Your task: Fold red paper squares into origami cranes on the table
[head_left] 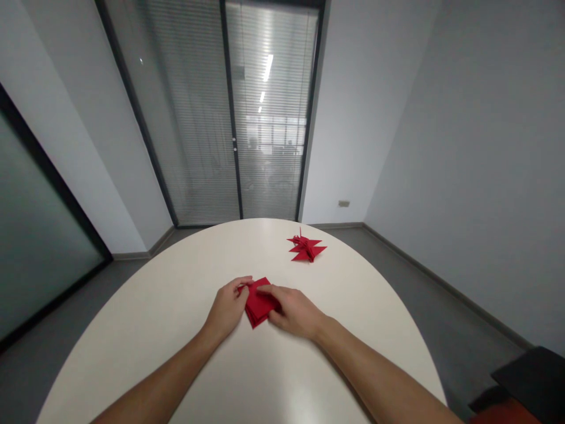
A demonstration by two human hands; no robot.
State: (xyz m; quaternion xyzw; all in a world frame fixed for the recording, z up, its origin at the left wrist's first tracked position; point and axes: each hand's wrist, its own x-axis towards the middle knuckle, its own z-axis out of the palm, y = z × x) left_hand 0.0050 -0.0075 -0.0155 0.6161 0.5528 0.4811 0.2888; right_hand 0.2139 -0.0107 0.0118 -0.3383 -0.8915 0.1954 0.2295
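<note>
A square of folded red paper (260, 304) is between my two hands, over the middle of the table, with several layers showing along its near edge. My left hand (229, 303) pinches its left corner between thumb and fingers. From the right, my right hand (293, 307) grips the opposite side, index finger laid across the top face and thumb at the near right edge. Beyond them, to the right, a small cluster of pointed red origami pieces (306, 247) lies on the table; how many overlap there I cannot tell.
The round cream table (185, 294) fills the lower view. Past its far edge are a glass door with blinds (273, 147) and a pale wall (468, 129) with a socket plate (344, 204). A dark chair part (534, 377) stands at the lower right.
</note>
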